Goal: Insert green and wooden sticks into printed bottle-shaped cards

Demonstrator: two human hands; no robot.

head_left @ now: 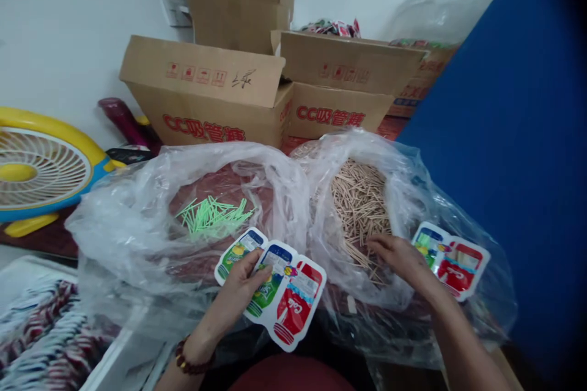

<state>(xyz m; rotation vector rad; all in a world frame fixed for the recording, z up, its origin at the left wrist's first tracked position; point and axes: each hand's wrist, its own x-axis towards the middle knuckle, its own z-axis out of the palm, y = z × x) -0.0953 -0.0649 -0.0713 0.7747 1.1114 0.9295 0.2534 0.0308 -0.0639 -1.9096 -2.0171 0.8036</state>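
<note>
My left hand [244, 286] grips a couple of flat soda-print candy packs [300, 300], fanned one behind another, with green Sprite and red Cola bottle shapes. My right hand [398, 256] reaches into an open clear plastic bag [316, 195]. Its fingers are pinched together at the near edge of a heap of thin brown candy straws [360, 204]. How many straws they hold is too small to tell. Beyond my left hand, a smaller pile of green candy straws [213, 214] lies in another clear bag [132, 208]. Another soda-print pack [463, 269] rests beside my right wrist.
Cardboard boxes [202, 98] with red printing stand behind the bags. A yellow and blue fan [43, 162] and a dark red bottle [120, 115] are on the left. A white crate [107, 354] holds many packs at lower left. A blue panel [518, 134] rises on the right.
</note>
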